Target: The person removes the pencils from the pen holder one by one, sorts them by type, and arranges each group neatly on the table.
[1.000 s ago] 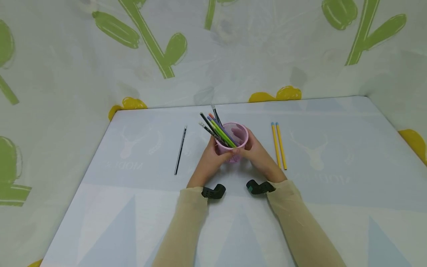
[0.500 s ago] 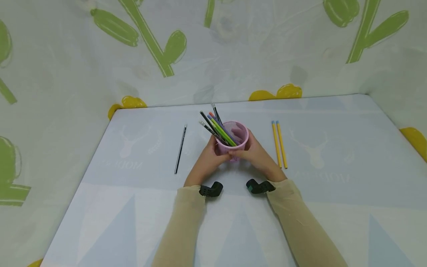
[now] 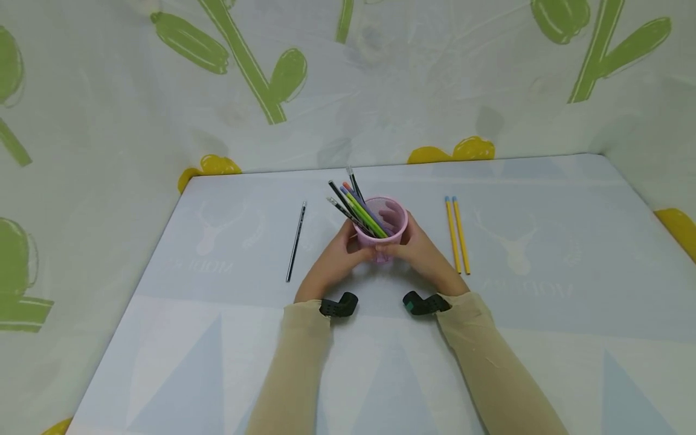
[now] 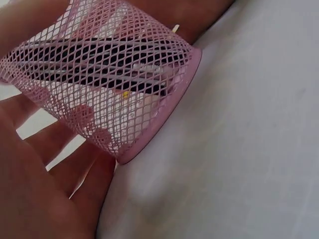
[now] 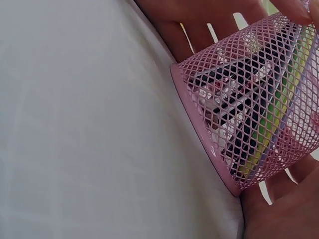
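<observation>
Both hands hold a pink mesh pencil cup (image 3: 388,207) at the middle of the table. My left hand (image 3: 333,264) wraps its left side, thumb across the front. My right hand (image 3: 426,252) grips the right side, and its thumb meets the other near the front rim. Pencils (image 3: 363,215) in black, green, purple and orange lean to the left inside the cup. Through the mesh (image 4: 124,64) in the left wrist view, dark pencils show, with fingers around the wall. The right wrist view has the cup's base (image 5: 204,134) at or very close to the white surface.
A black patterned pencil (image 3: 296,241) lies left of the cup. On the right, two yellow pencils with blue ends (image 3: 461,235) lie side by side. The pale printed tabletop (image 3: 179,338) meets a wall covering (image 3: 380,84) with green and yellow plant shapes at the back.
My left wrist has shifted slightly left and outward, and my right thumb has moved a little left along the cup's front. The cup stays in nearly the same place; the view shifts slightly.
</observation>
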`<state>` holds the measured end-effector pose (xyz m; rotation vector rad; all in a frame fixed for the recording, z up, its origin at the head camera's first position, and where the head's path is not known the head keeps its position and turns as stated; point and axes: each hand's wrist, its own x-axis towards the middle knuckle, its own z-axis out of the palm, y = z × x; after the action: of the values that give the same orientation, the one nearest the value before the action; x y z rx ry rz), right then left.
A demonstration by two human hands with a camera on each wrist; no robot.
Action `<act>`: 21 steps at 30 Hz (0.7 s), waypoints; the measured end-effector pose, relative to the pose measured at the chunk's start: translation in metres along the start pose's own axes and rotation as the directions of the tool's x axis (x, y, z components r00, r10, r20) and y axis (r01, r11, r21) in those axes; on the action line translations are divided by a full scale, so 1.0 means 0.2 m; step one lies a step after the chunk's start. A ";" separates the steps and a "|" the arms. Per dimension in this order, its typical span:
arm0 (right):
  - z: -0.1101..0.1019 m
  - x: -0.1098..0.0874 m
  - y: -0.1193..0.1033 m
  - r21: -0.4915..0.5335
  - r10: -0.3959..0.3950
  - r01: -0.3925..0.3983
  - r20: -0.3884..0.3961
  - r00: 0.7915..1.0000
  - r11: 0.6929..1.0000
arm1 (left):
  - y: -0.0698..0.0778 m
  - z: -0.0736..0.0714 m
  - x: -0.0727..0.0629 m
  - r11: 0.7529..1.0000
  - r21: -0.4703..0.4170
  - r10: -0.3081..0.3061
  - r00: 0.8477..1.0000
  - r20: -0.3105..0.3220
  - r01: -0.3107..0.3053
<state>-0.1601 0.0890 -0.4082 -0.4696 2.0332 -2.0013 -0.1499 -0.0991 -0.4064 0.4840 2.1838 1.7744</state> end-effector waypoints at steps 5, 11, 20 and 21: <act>-0.03 0.02 0.08 -0.020 -0.003 0.003 0.003 1.000 1.000 | -0.07 -0.02 0.01 0.998 0.012 0.055 0.998 -0.012 -0.055; 0.00 -0.01 0.01 -0.004 0.008 -0.008 0.009 1.000 1.000 | 0.01 -0.05 -0.03 0.994 -0.015 0.111 0.993 -0.040 -0.112; -0.01 0.00 0.01 -0.021 0.028 -0.028 -0.002 1.000 0.999 | -0.10 -0.03 0.03 0.997 0.055 0.068 0.973 -0.221 -0.058; -0.01 0.01 0.02 -0.021 0.031 -0.031 -0.004 1.000 0.999 | -0.11 -0.03 0.04 0.996 0.064 0.080 0.965 -0.248 -0.066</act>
<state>-0.1625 0.0907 -0.4129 -0.4371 2.0523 -1.9665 -0.1604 -0.1051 -0.4262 0.3744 2.4190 1.9098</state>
